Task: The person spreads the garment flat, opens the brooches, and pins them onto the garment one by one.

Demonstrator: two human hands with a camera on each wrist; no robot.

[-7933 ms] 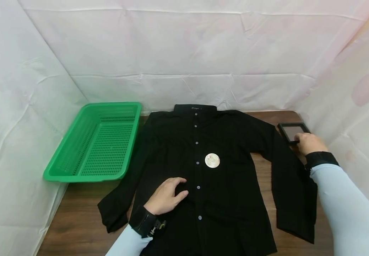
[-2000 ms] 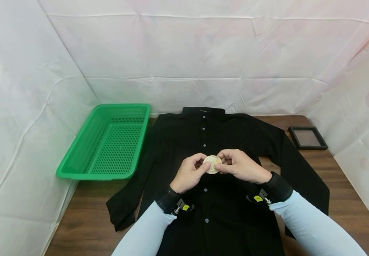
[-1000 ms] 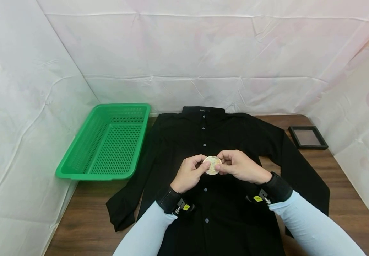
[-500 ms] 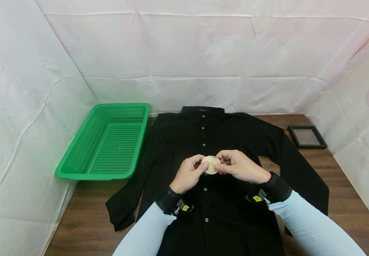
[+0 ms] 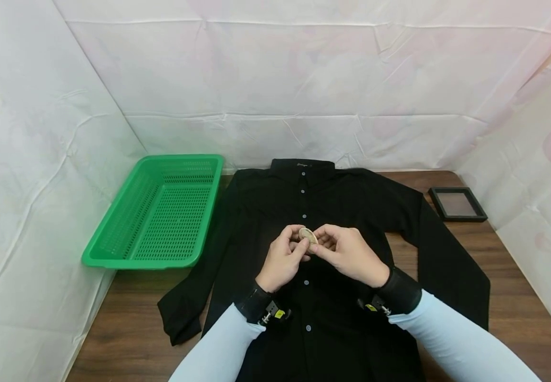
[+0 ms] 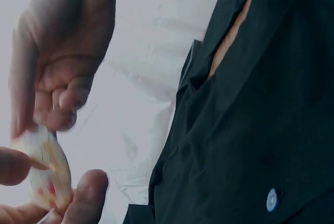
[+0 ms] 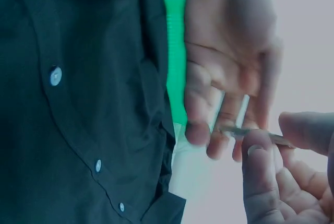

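Over the middle of a black button-up shirt point(image 5: 265, 217), both hands hold a small flat disc point(image 5: 307, 234) with a pale, patterned face. My left hand point(image 5: 280, 261) pinches its left side between thumb and fingers. My right hand point(image 5: 351, 255) pinches the opposite side. The left wrist view shows the disc point(image 6: 52, 174) blurred, with yellow and red marks. Seen nearly edge-on in the right wrist view, the disc point(image 7: 236, 130) looks thin. Fingers cover parts of it, and its exact kind cannot be told. The shirt lies face up, sleeves spread.
A green perforated basket point(image 5: 97, 254) stands at the left, overlapping the table's edge. On the right, a black-framed square box point(image 5: 458, 204) lies beyond the shirt's sleeve. The wooden table point(image 5: 122, 323) is bounded by white cloth walls point(image 5: 265, 69).
Earlier the disc lay on the shirt while my right hand touched the box. Both hands then took the disc. In the last half second it has tilted, and my right hand has shifted left.
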